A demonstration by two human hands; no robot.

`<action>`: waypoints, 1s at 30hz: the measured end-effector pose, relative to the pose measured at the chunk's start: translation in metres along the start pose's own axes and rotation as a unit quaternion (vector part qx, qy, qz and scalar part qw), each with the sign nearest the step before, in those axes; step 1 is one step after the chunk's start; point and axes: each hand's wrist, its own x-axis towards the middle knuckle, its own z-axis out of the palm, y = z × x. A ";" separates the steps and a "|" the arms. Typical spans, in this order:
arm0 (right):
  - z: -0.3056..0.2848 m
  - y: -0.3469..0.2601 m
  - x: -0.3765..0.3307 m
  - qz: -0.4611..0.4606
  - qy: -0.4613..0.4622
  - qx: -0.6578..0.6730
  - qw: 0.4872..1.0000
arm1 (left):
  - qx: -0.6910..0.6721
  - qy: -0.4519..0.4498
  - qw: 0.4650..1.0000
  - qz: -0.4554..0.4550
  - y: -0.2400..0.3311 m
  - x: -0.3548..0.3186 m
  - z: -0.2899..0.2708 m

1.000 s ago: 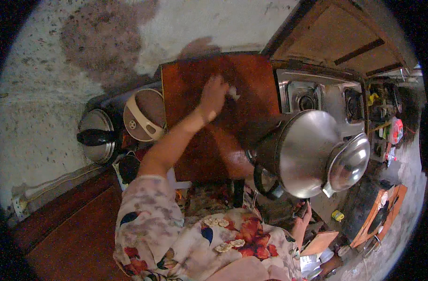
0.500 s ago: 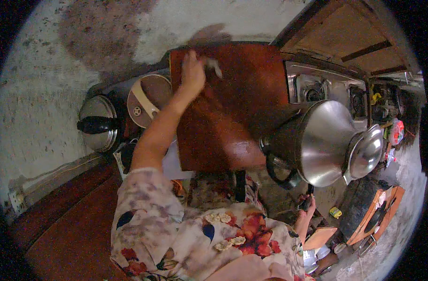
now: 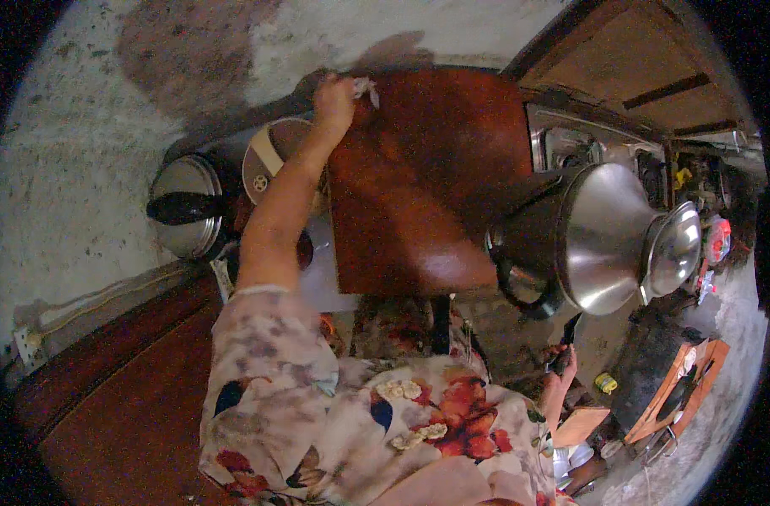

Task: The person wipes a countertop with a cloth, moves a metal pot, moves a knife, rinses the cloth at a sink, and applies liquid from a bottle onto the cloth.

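A crumpled white cloth (image 3: 366,89) is at the far left corner of a reddish-brown wooden tabletop (image 3: 436,169), pinched between the closed fingers of the person's left hand (image 3: 334,105). The right hand (image 3: 562,371) is low on the right, wrapped around a dark object (image 3: 560,359) too small to identify. Just left of the tabletop, a brownish round vessel (image 3: 256,177) with a cream handle is partly hidden by the left forearm; beside it is a pot with a steel lid (image 3: 183,207) and black knob. A large steel jug (image 3: 604,240) overlaps the tabletop's right near corner and hides part of the metal stove (image 3: 568,143) beyond. The tabletop has a pale sheen near its front edge. Behind rises a rough, stained pale wall (image 3: 317,38), with a slanted wooden panel (image 3: 630,72) at upper right.
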 end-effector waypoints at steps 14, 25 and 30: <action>-0.017 0.015 -0.011 -0.107 -0.030 -0.070 0.991 | -0.032 -0.002 0.999 -0.014 -0.003 -0.034 -0.013; -0.036 0.009 0.002 -0.027 0.012 0.092 0.995 | -0.082 -0.052 0.987 0.125 0.046 -0.121 0.020; -0.011 0.005 -0.010 0.009 0.008 0.059 0.998 | -0.024 0.065 0.986 0.152 0.041 0.023 0.073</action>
